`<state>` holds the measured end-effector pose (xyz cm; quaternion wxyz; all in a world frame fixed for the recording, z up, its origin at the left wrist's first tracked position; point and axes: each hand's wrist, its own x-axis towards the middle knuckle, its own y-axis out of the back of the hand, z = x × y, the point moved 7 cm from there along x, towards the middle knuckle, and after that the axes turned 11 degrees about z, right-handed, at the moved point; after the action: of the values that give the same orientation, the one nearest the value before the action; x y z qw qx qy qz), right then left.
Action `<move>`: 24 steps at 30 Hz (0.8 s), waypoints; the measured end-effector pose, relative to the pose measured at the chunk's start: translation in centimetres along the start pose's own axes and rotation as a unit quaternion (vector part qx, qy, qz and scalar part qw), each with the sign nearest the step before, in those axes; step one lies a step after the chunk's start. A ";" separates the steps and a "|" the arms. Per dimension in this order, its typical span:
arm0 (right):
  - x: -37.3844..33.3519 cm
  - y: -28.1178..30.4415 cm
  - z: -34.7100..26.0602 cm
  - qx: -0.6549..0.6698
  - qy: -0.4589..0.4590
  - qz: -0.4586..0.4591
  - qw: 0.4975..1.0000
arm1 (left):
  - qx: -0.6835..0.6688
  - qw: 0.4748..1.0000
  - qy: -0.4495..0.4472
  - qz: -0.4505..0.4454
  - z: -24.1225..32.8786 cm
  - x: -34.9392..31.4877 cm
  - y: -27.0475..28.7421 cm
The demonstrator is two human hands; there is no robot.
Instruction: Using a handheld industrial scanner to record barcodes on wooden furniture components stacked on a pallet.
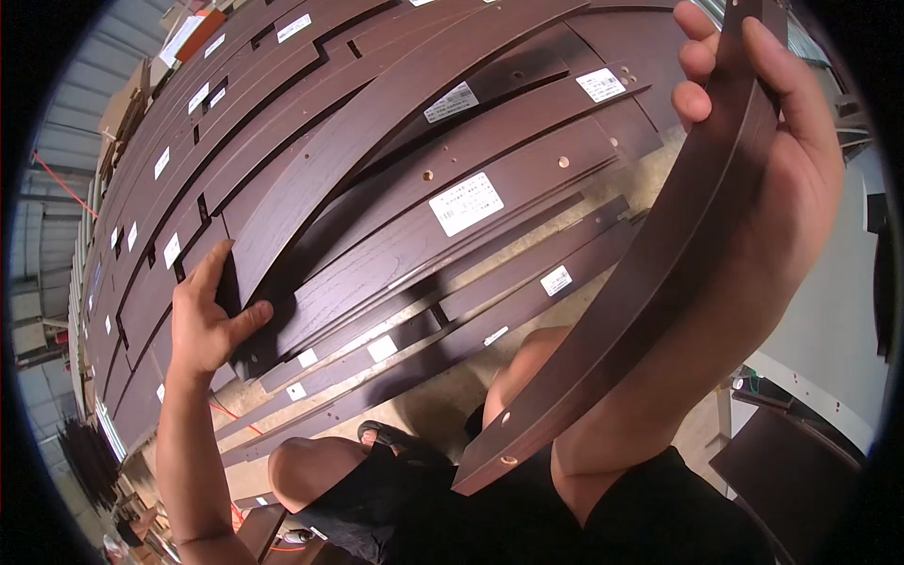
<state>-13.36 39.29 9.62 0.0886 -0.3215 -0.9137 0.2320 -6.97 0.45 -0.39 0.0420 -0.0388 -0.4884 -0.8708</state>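
My right hand [786, 141] is closed around a dark brown wooden rail [650, 292], raised close to me on the right. This rail has drilled holes near its lower end, and its top end runs out of view. At the left, my left hand [215, 315] grips the near end of a long brown board [311, 179], thumb on one side and fingers on the other. That board lies slanted over the laid-out panels and appears curved by the lens. Close by is a wide brown panel [377, 254] bearing a white label [467, 203] and drilled holes.
Many brown boards [254, 141] with white labels lie in overlapping rows ahead. Narrow labelled strips [527, 292] rest nearer my knees. A dark panel [786, 461] and a white surface [862, 273] stand at the right. Cardboard boxes [122, 99] are at the far left.
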 end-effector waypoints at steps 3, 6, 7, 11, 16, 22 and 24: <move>0.6 0.6 -0.2 -0.017 0.082 0.013 0.996 | 0.013 1.000 0.000 0.007 -0.4 -0.3 0.3; 4.1 3.1 1.6 -0.003 -0.043 -0.092 0.995 | 0.012 1.000 -0.013 0.007 -0.1 0.1 0.1; 4.1 2.9 0.6 -0.031 0.094 -0.136 0.986 | 0.011 1.000 -0.018 0.012 -0.1 0.2 0.1; 3.7 2.7 -0.8 -0.069 0.154 -0.134 0.977 | 0.035 0.999 -0.024 0.022 0.1 1.0 -0.3; 2.7 2.0 -1.4 -0.021 0.078 -0.099 0.992 | 0.015 0.999 -0.019 0.036 -1.4 0.2 -0.1; 3.2 4.0 -2.8 -0.041 0.079 -0.014 0.996 | 0.009 0.999 -0.017 0.026 -1.7 0.1 -0.7; 3.5 4.2 -2.8 -0.049 0.060 -0.018 0.997 | 0.005 0.999 -0.026 0.027 -1.6 0.2 -0.4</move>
<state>-12.90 45.34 10.10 0.1321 -0.3222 -0.9227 0.1655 -7.29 -0.70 -1.55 0.0528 -0.0746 -0.4925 -0.8655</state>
